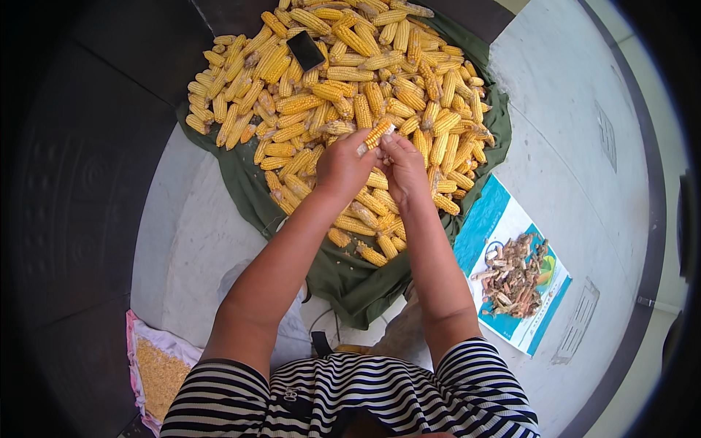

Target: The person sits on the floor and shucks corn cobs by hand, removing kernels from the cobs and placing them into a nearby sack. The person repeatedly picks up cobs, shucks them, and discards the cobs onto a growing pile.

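Both hands meet around one ear of corn [378, 134] above the heap. My left hand [346, 165] wraps its lower end, and my right hand [404, 164] has its thumb and fingers against the other end. Yellow kernels cover part of this ear, while pale bare cob shows at its edges. Beneath and beyond my hands spreads a large heap of yellow corn ears [350, 74]. The heap lies on a dark green cloth [350, 290]. What my curled fingers cover cannot be seen.
A black phone [305, 51] rests on the heap. To the right, a blue and white printed sack [475, 211] bears a pile of cob pieces and husk scraps [515, 276]. Loose yellow grain [159, 372] fills a pink-edged white cloth [189, 350] at lower left. Grey floor [553, 137] surrounds them.
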The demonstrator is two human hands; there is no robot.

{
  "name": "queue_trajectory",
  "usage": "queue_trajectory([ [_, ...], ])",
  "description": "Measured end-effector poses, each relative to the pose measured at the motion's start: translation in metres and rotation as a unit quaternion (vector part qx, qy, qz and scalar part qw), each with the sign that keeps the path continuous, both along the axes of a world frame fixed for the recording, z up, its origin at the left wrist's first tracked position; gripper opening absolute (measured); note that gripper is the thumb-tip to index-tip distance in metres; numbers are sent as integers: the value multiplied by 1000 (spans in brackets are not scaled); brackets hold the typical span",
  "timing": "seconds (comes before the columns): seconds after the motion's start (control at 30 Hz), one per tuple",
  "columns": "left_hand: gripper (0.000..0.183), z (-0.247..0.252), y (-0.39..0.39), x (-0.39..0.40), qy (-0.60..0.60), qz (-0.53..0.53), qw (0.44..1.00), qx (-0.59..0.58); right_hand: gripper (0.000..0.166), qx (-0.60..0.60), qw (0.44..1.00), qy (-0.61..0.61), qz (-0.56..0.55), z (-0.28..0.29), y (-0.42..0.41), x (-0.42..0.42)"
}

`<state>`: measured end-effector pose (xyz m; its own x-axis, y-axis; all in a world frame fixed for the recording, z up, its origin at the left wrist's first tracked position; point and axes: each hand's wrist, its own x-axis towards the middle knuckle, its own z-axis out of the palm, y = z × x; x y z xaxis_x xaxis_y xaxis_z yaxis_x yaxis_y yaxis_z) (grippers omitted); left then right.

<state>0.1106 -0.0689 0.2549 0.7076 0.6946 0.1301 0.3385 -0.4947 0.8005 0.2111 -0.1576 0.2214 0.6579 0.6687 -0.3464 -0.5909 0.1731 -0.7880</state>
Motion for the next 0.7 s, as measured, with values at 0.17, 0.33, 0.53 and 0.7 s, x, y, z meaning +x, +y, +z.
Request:
queue_trajectory([
  [0.17,38,5,3,0,-13,-26,994,-103,25,40,999,-23,19,7,-3,0],
  [0.33,36,-16,9,6,-115,-34,973,-197,26,-43,996,-81,11,14,-5,3],
  [0.53,40,-2,9,9,-174,-21,876,-449,30,58,996,46,52,5,-7,5],
  [0.7,38,3,0,6,-170,12,869,-465,30,78,994,26,69,10,-5,-15],
])
